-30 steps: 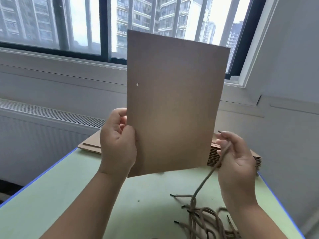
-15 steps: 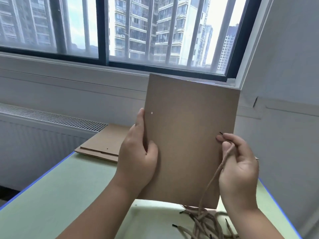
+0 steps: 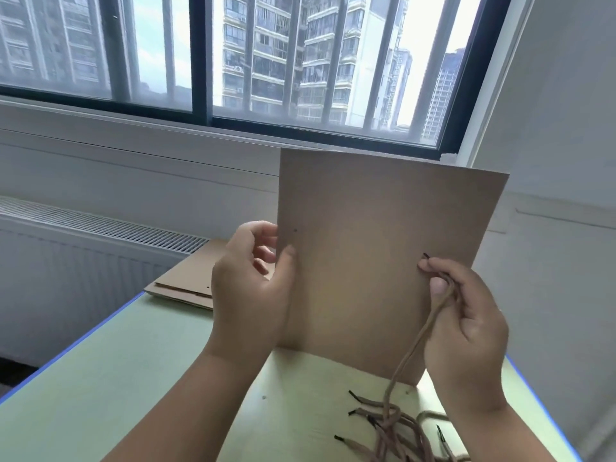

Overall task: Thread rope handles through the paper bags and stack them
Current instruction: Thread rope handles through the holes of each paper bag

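I hold a flat brown paper bag (image 3: 376, 248) upright in front of me. My left hand (image 3: 250, 288) grips its left edge, thumb on the front just below a small punched hole. My right hand (image 3: 466, 321) pinches a tan rope handle (image 3: 413, 348) near its black tip, and that tip touches the bag's front near the right edge. The rope hangs down to a loose bundle of ropes (image 3: 393, 431) on the table.
A low pile of flat brown bags (image 3: 186, 281) lies at the far left of the pale green table (image 3: 116, 378), beside a white radiator and the window wall. A wall stands close on the right.
The bag has come lower and to the right. My left hand has shifted its grip up the left edge. The rope tip in my right hand now meets the bag's front.
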Tool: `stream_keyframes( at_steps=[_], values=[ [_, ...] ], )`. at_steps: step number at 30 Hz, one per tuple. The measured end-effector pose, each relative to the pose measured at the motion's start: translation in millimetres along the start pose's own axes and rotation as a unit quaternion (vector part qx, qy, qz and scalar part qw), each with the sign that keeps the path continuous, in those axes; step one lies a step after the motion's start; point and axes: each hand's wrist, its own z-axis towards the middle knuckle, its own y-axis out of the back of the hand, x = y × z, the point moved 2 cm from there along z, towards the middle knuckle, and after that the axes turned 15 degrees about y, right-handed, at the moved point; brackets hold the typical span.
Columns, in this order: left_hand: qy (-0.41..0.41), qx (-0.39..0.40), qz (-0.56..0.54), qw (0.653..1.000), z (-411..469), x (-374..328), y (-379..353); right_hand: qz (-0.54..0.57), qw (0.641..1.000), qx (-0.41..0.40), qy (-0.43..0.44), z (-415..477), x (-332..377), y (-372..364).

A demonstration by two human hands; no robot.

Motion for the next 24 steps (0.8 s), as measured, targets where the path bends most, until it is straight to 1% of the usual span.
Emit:
stream_keyframes(
  at_steps=[1, 3, 8, 11, 13, 17, 19, 21, 24],
  values=[
    [0.017, 0.015, -0.02, 1.0, 1.6, 0.3, 0.0, -0.001, 1.0, 0.006, -0.001, 1.1, -1.2, 0.7],
    [0.023, 0.036, -0.033, 0.999, 2.7, -0.8, 0.4, -0.011, 1.0, 0.014, -0.001, 3.5, -2.0, 2.5],
    [-0.004, 0.079, -0.024, 0.997, 0.7, -5.6, 0.2, -0.079, 0.997, -0.01, -0.001, 12.7, -0.5, 12.4],
    [-0.012, 0.097, -0.027, 0.995, -1.0, -6.1, -2.0, -0.178, 0.981, 0.022, 0.075, 19.9, 6.1, 19.3],
    [-0.019, 0.099, -0.022, 0.995, -2.9, -6.3, -2.4, -0.215, 0.97, 0.034, 0.111, 24.6, 9.8, 22.6],
    [-0.028, 0.09, -0.004, 0.996, -6.0, -6.7, -2.8, -0.249, 0.959, 0.025, 0.13, 36.1, 11.6, 29.5],
    [-0.029, 0.078, 0.002, 0.997, -6.8, -7.2, -3.5, -0.208, 0.97, 0.043, 0.121, 38.9, 17.7, 26.1],
    [-0.036, 0.077, 0.005, 0.996, -9.2, -9.3, -4.8, -0.126, 0.984, 0.076, 0.1, 37.4, 30.2, 12.1],
    [-0.049, 0.084, 0.001, 0.995, -13.8, -13.5, -7.1, 0.006, 0.993, 0.091, 0.068, 32.9, 49.2, -18.8]
  ],
)
